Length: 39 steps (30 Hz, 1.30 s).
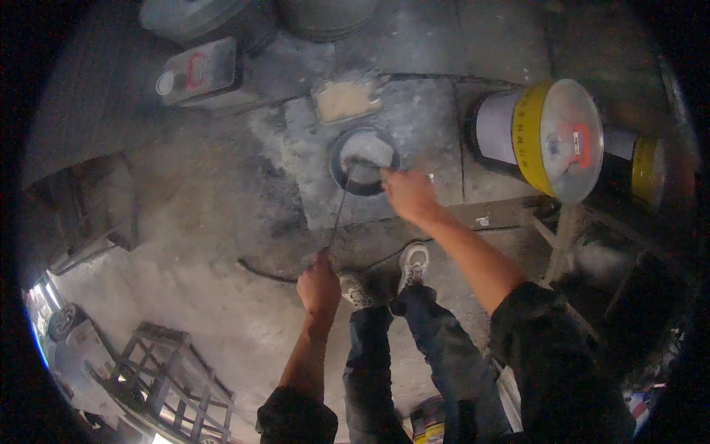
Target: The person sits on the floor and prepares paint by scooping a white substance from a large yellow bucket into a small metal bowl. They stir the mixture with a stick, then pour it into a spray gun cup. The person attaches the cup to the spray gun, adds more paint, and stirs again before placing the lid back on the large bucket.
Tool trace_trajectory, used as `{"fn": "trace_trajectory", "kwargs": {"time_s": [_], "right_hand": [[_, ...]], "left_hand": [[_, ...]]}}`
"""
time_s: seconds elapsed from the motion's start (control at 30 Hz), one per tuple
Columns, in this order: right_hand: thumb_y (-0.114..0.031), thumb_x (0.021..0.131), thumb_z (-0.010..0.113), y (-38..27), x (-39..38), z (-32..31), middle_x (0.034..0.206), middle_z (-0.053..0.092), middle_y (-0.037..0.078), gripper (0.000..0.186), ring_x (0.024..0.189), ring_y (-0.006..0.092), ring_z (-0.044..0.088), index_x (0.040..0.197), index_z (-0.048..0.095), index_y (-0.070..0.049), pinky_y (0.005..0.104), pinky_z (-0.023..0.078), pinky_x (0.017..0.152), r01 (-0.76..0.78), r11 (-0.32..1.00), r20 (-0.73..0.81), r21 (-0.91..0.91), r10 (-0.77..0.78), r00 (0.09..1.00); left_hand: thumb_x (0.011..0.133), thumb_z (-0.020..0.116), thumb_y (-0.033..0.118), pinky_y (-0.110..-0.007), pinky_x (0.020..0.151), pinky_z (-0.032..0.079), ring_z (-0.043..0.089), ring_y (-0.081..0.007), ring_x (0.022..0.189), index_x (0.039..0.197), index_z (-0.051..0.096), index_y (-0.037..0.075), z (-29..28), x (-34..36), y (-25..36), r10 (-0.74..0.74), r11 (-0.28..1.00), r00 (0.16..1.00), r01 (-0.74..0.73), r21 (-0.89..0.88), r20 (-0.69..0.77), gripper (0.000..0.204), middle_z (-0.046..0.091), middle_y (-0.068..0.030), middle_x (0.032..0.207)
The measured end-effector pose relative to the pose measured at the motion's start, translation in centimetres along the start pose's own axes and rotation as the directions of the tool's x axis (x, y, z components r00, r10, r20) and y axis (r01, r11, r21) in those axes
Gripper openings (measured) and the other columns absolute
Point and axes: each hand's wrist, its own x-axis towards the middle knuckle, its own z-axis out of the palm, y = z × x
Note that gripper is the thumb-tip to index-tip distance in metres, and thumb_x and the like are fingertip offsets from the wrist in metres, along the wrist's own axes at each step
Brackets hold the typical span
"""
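My left hand (319, 285) is closed round the near end of a long thin dark rod (339, 214). Its far end reaches into a round black bucket (338, 176) on the floor, where a darker, wider part lies against white material (367, 150), powder or paste, I cannot tell which. At the bucket's right rim is my right hand (409, 194), its fingers curled onto the edge. Just beyond the bucket, a tan slab or patch (347, 101) with whitish edges lies on a pale floor sheet (421, 111).
A white drum with a yellow band (538, 140) stands at right, near a wooden frame (566, 240). A square can (200, 72) and large round containers (325, 15) are at the back. A dark hose (274, 277) crosses before my shoes. A wooden stand (166, 370) is lower left.
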Motion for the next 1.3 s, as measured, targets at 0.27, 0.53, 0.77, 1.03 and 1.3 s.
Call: {"fn": "trace_trajectory", "kwargs": {"time_s": [0.27,0.53,0.77,1.03,1.3], "right_hand": [[-0.017,0.087,0.057,0.1,1.4,2.7,0.075,0.066,0.018,0.033,0.073,0.0367,0.066,0.118,0.065,-0.009,0.0512,0.051,0.064,-0.066,0.981,-0.218,0.183,0.106,0.97],[-0.012,0.084,0.054,-5.9,-4.0,1.5,0.073,0.066,0.018,0.037,0.071,0.0386,0.066,0.119,0.059,-0.001,0.0523,0.051,0.06,-0.067,0.986,0.009,0.154,0.067,0.998],[-0.012,0.082,0.057,-5.2,-4.1,1.9,0.071,0.065,0.018,0.045,0.066,0.038,0.066,0.126,0.056,-0.001,0.0506,0.05,0.055,0.002,0.991,-0.003,0.133,-0.001,1.0],[-0.016,0.089,0.052,0.0,0.5,6.9,0.074,0.067,0.019,0.034,0.069,0.0382,0.067,0.121,0.057,-0.004,0.052,0.052,0.058,-0.159,0.965,-0.186,0.211,0.199,0.962],[-0.016,0.092,0.053,-4.4,-5.0,-0.7,0.071,0.066,0.015,0.029,0.065,0.0371,0.065,0.119,0.062,-0.01,0.048,0.049,0.057,-0.008,1.0,-0.019,-0.024,0.008,1.0]], "left_hand": [[0.083,0.054,0.006,-0.047,0.068,0.054,0.068,-0.0399,0.077,0.116,0.06,0.009,0.5,0.4,0.1,0.208,0.977,0.974,-0.201,0.073,-0.09,0.034,0.069,-0.0202,0.086],[0.096,0.051,0.033,-0.028,0.036,0.027,0.042,-0.0126,0.04,0.097,0.061,0.006,0.4,2.7,0.6,-0.221,0.211,0.831,0.552,-0.807,0.51,0.029,0.063,-0.0098,0.067],[0.101,0.037,0.043,-0.026,0.033,0.021,0.03,-0.0099,0.037,0.098,0.065,0.004,0.3,2.9,-0.2,-0.069,0.113,0.833,0.553,-0.826,0.548,0.048,0.056,-0.0056,0.064],[0.098,0.049,0.045,-0.026,0.039,0.033,0.037,-0.0109,0.042,0.106,0.059,0.007,2.6,3.1,-0.4,0.034,0.03,0.765,0.643,-0.765,0.644,0.04,0.055,-0.0008,0.066],[0.09,0.066,0.034,-0.038,0.052,0.047,0.063,-0.0242,0.059,0.096,0.062,0.001,4.4,2.5,-0.2,-0.151,0.613,0.903,0.405,-0.678,0.403,0.034,0.058,-0.0106,0.064]]}}
